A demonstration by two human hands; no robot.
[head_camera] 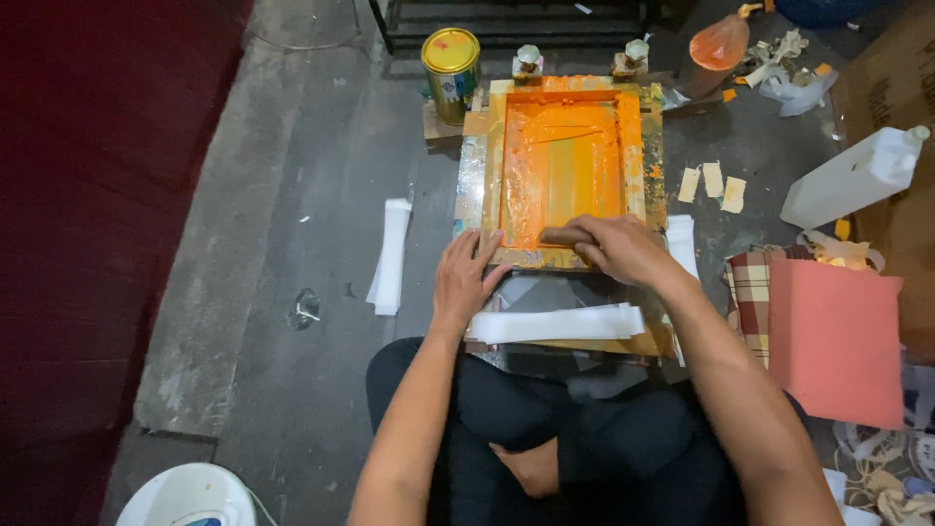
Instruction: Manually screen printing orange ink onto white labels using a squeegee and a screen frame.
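Behind orange frame (563, 166), yellow tin (451, 60); right white jug (855, 175).

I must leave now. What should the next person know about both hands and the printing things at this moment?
Left hand: flat on the near edge of the screen frame, holding nothing.
Right hand: grips the squeegee at the near end of the screen.
Orange ink already covers the mesh.
White strips lie in front of the frame, the yellow can beyond it. The print underneath is hidden.

Both bare forearms reaching up from the bottom of the frame toward centre, left hand (464, 281) lying flat, palm down, fingers spreading, right hand (616, 246) curling closed in a grip, knuckles facing up
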